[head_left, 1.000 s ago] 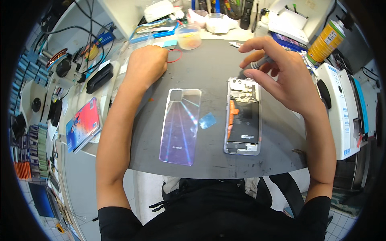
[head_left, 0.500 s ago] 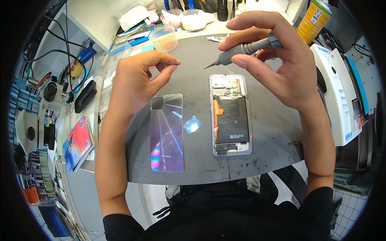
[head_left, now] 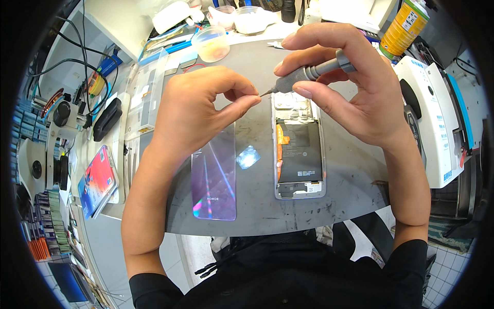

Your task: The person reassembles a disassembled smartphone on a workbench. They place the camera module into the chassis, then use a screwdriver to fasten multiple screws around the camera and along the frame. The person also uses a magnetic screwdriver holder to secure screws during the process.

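In the head view, the person I'm watching has the right hand [head_left: 368, 103] at upper right, gripping a grey screwdriver [head_left: 301, 78] between thumb and fingers. Its thin tip points left, and it is held nearly level, I suspect, to let that tip meet the other hand rather than the phone. The left hand [head_left: 198, 100], upper centre-left, has thumb and forefinger pinched together right at the tip, perhaps to steady it or to deal with something tiny there (I'd need a magnifier to know). Whether anything sits between those fingertips I cannot tell.

The phone [head_left: 303, 154] lies right of centre on the grey desk [head_left: 254, 208], battery and orange ribbon exposed; it seems set square to the person for an easy reach. Its top edge is partly covered by the right thumb and the screwdriver. The purple back cover [head_left: 215, 180] lies apart, lower left of centre, presumably out of the way yet close by; its upper end disappears behind the left hand and wrist. Between the two is a small bluish film [head_left: 248, 157], too glary to make out properly.

At the top, a red band [head_left: 193, 68] shows only in part behind the left hand, and a yellow can [head_left: 404, 28] leans at upper right, its nozzle hard to make out.
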